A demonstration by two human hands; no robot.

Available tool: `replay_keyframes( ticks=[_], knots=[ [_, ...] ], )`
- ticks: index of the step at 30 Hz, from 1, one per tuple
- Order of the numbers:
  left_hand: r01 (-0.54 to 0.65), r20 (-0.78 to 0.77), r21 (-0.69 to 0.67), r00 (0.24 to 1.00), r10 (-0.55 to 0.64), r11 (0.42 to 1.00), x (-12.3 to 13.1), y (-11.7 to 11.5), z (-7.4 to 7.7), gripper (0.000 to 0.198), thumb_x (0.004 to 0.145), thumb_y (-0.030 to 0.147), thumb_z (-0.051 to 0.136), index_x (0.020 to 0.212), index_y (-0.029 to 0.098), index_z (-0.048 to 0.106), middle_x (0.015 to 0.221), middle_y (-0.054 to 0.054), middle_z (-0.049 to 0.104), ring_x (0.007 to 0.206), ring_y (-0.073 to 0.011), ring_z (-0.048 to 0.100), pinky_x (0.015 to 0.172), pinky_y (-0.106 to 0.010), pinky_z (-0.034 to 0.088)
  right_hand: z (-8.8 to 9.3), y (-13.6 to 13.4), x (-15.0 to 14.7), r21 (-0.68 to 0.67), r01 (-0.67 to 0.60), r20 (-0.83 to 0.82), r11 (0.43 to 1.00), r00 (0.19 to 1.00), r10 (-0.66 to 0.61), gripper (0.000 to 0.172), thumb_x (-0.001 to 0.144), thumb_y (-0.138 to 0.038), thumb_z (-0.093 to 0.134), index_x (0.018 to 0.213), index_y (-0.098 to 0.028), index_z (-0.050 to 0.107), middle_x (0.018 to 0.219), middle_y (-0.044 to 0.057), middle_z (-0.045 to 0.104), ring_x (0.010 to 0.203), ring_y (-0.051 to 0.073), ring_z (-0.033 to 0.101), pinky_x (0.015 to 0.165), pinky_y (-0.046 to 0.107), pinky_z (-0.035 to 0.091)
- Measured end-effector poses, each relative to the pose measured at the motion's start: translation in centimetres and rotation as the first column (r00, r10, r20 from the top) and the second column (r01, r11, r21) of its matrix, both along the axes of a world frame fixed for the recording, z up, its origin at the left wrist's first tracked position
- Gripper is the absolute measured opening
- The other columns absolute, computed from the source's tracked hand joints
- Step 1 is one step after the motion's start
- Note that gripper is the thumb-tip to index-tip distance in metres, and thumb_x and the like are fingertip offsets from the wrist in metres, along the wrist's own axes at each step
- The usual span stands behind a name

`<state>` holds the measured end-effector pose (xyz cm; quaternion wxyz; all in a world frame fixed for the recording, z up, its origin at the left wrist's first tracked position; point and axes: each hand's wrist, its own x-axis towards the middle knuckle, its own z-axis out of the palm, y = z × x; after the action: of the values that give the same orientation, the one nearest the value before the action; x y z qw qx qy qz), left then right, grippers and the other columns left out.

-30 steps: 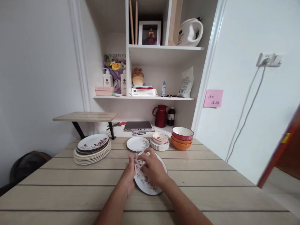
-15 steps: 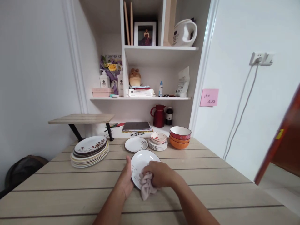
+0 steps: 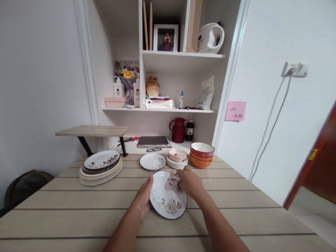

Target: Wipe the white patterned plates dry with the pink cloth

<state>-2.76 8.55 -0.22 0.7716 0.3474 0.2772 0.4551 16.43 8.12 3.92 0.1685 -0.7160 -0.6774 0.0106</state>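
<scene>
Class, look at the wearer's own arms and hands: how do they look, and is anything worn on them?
The left hand and right hand are ungloved, with no ring, bracelet or watch visible. Both forearms are bare to the picture's lower edge, tapering towards slim wrists; no sleeves show.

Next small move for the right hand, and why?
Probably draw the cloth toward the flower print: the right hand holds it at the far right of the plate, the print lies uncovered nearer the person, and the left hand steadies the plate's left side.
</scene>
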Motion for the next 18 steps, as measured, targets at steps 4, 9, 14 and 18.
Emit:
replay_keyframes(
  ticks=[4, 9, 14, 18],
  knots=[
    [-0.005, 0.025, -0.023, 1.000, 0.006, 1.000, -0.1, -0.3, 0.3, 0.063, 0.081, 0.053, 0.058, 0.129, 0.013, 0.056, 0.114, -0.019, 0.069, 0.109, -0.0315, 0.064, 0.098, -0.045, 0.045, 0.4, -1.4, 0.2, -0.193, -0.291, 0.032, 0.937, 0.953, 0.303, 0.037, 0.060, -0.014, 0.063, 0.092, -0.032, 0.072, 0.089, 0.002, 0.069, 0.081, 0.021, 0.062, 0.060, 0.026, 0.035],
    [0.106, 0.072, -0.090, 0.992, -0.100, 0.990, -0.5, -0.4, 0.5, 0.072, 0.081, 0.066, 0.046, 0.128, 0.013, 0.056, 0.111, -0.017, 0.071, 0.107, -0.0304, 0.065, 0.097, -0.046, 0.046, 0.0, -1.8, -3.6, -0.126, -0.498, -0.102, 0.858, 0.867, 0.488, 0.038, 0.062, -0.022, 0.064, 0.100, -0.028, 0.068, 0.098, 0.001, 0.071, 0.087, 0.020, 0.061, 0.065, 0.025, 0.036],
    [0.034, 0.100, -0.069, 0.995, -0.027, 0.997, -0.3, -0.2, 0.1, 0.071, 0.081, 0.066, 0.045, 0.128, 0.013, 0.055, 0.111, -0.018, 0.070, 0.106, -0.0302, 0.065, 0.096, -0.046, 0.047, -0.8, -0.7, -6.1, 0.087, -0.362, -0.233, 0.928, 0.898, 0.372, 0.033, 0.074, -0.027, 0.059, 0.107, -0.025, 0.058, 0.100, 0.001, 0.068, 0.089, 0.018, 0.059, 0.067, 0.025, 0.032],
    [-0.020, 0.050, -0.024, 0.999, 0.021, 1.000, 0.1, -0.2, 0.0, 0.063, 0.083, 0.060, 0.050, 0.128, 0.016, 0.056, 0.114, -0.017, 0.069, 0.107, -0.0288, 0.065, 0.094, -0.043, 0.048, -1.0, 0.3, -5.2, 0.134, -0.163, -0.294, 0.978, 0.936, 0.196, 0.027, 0.082, -0.034, 0.056, 0.108, -0.025, 0.054, 0.101, 0.002, 0.067, 0.090, 0.019, 0.060, 0.065, 0.025, 0.030]
  ],
)
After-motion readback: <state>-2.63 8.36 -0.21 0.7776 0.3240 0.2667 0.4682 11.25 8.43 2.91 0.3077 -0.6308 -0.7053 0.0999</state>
